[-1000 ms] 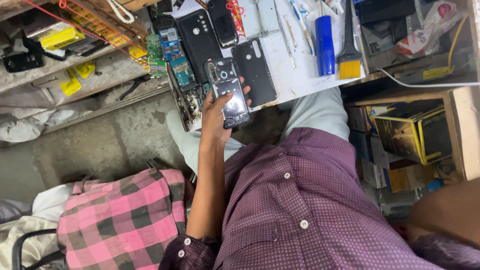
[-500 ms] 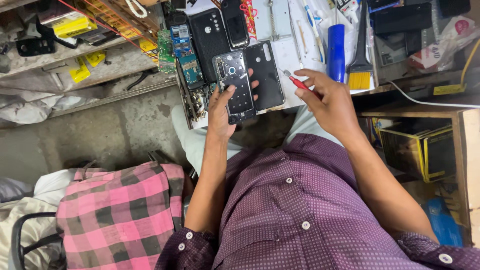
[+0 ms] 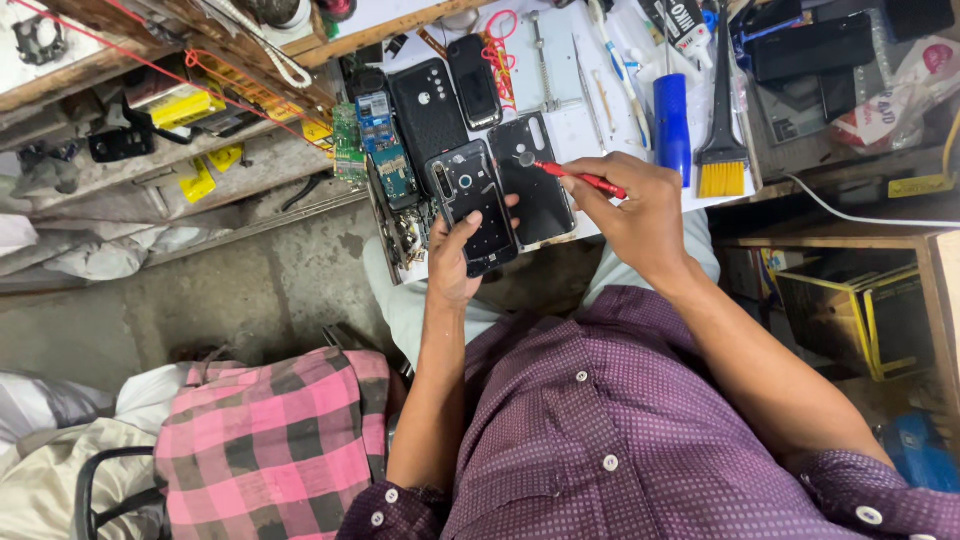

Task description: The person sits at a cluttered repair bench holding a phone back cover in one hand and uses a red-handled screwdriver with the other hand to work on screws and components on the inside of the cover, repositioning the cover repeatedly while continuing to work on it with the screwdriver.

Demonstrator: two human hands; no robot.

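A: What do I have in the left hand (image 3: 452, 262) now?

B: I hold there a black phone (image 3: 476, 207) with its back removed, upright in the palm. The fingers are closed around its edges, the thumb lies on its right side. It hangs just over the front edge of the desk (image 3: 610, 120), above my knees.

A: And the right hand (image 3: 640, 215)?

B: Its fingers are pinched on a red screwdriver (image 3: 580, 178). The tool points to the left, and its tip is at a small round piece above a black back cover (image 3: 538, 180) that lies flat on the desk, just beside the phone I hold. If the tip really touches, I cannot tell.

A: What lies around?

B: Behind the cover there is a second black cover (image 3: 428, 108) and a small dark phone (image 3: 474, 80). To the left of them are green circuit boards (image 3: 350, 140) at the desk edge. To the right I see a blue tube (image 3: 672, 115) and a brush with yellow bristles (image 3: 722, 150), both well apart from my hands. Near my left elbow is a pink checked cloth (image 3: 270, 450).
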